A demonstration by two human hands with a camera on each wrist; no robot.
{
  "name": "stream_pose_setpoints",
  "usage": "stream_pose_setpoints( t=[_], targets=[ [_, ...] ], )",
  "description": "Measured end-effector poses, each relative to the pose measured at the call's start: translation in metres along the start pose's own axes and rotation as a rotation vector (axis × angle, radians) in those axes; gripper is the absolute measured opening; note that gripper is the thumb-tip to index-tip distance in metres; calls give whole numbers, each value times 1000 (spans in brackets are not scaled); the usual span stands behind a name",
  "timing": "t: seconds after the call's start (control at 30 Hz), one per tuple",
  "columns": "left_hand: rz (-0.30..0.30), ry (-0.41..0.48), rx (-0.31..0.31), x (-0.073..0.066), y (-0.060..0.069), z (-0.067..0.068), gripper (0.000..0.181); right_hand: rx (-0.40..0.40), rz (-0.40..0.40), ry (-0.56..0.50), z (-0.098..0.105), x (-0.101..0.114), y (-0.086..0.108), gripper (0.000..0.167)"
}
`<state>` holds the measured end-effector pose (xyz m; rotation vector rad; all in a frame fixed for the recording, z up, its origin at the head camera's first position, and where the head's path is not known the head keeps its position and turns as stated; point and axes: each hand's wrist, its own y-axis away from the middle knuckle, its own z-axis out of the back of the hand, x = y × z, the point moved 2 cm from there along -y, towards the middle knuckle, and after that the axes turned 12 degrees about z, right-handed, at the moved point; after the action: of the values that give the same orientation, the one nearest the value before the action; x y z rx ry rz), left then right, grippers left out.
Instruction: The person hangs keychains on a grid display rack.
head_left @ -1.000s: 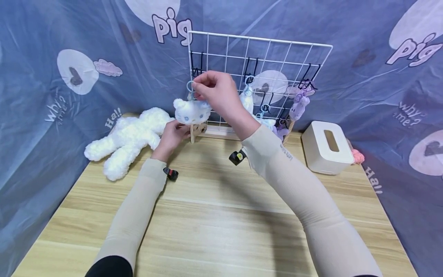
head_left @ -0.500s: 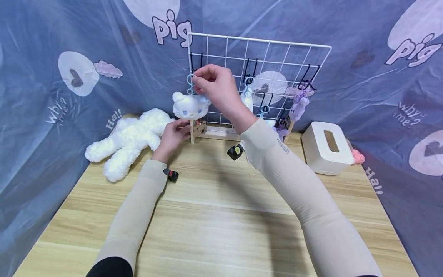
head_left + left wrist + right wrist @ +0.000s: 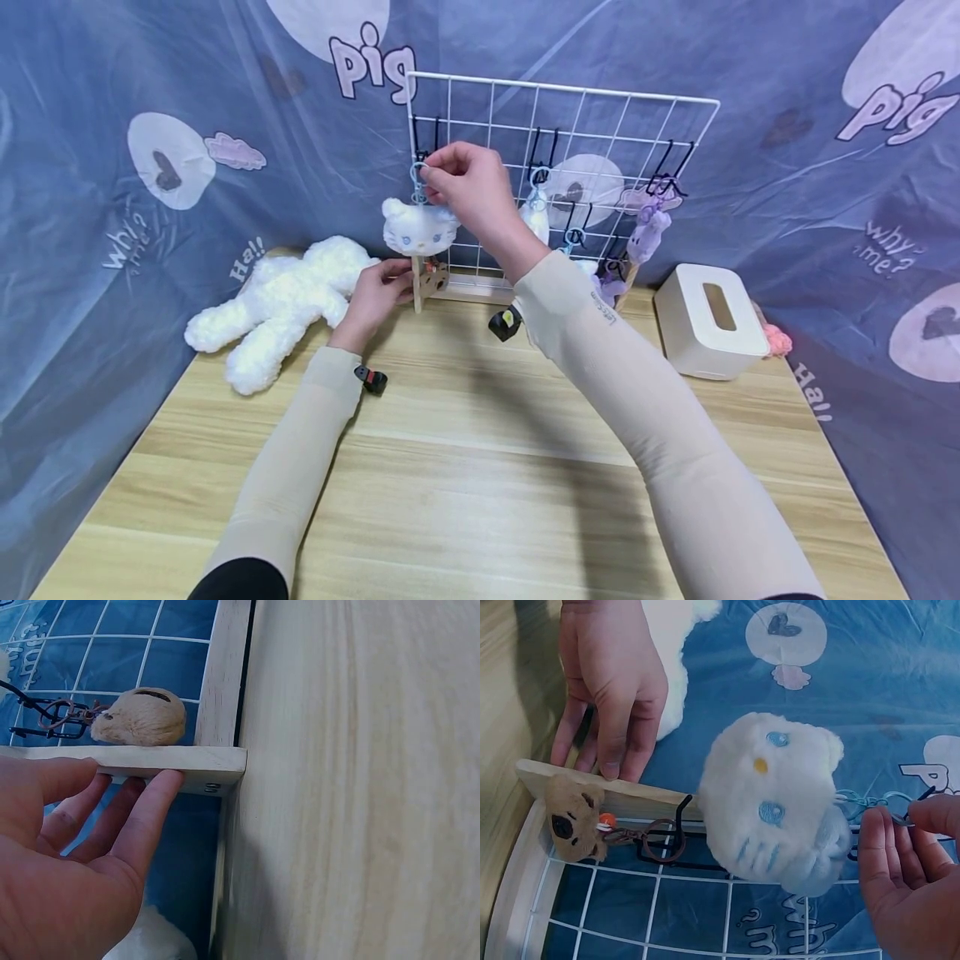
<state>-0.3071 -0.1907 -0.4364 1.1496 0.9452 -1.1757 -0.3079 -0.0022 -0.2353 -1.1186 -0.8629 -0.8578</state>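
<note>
My right hand [image 3: 474, 185] pinches the light blue ring of a white plush cat-head keychain [image 3: 418, 229] between thumb and fingertips. The plush hangs below at the rack's left side. In the right wrist view, the ring sits close to a black hook's tip [image 3: 928, 792]; whether it is over the hook I cannot tell. With nearly straight fingers, my left hand [image 3: 82, 847] touches the outer face of the rack's wooden side post [image 3: 202, 759]. Inside that post hangs a brown plush keychain [image 3: 574, 817] on a lower hook.
The white wire grid rack [image 3: 562, 86] bears several black hooks with white-and-blue and purple plush keychains [image 3: 648, 233]. A fluffy white plush toy [image 3: 288, 292] lies left of it. At right stand a white tissue box [image 3: 708, 321] and something pink [image 3: 777, 340] behind it.
My right hand has raised the cat keychain, then shifted it slightly right toward the upper left hook. The left hand stays against the post.
</note>
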Motion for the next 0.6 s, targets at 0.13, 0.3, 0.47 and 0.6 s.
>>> stream_pose_setpoints(
  t=[0.13, 0.3, 0.47, 0.6],
  targets=[
    [-3, -2, 1, 1, 1, 2, 39, -14, -15, -10, -2, -2, -3, 8],
    [-8, -9, 6, 2, 2, 3, 39, -41, -25, -14, -3, -6, -7, 7],
    [-13, 2, 13, 1, 1, 2, 39, -67, -31, 26, -2, -10, -11, 8],
    [-9, 8, 12, 1, 0, 1, 40, -83, -44, 61, -2, -14, -14, 9]
  ],
)
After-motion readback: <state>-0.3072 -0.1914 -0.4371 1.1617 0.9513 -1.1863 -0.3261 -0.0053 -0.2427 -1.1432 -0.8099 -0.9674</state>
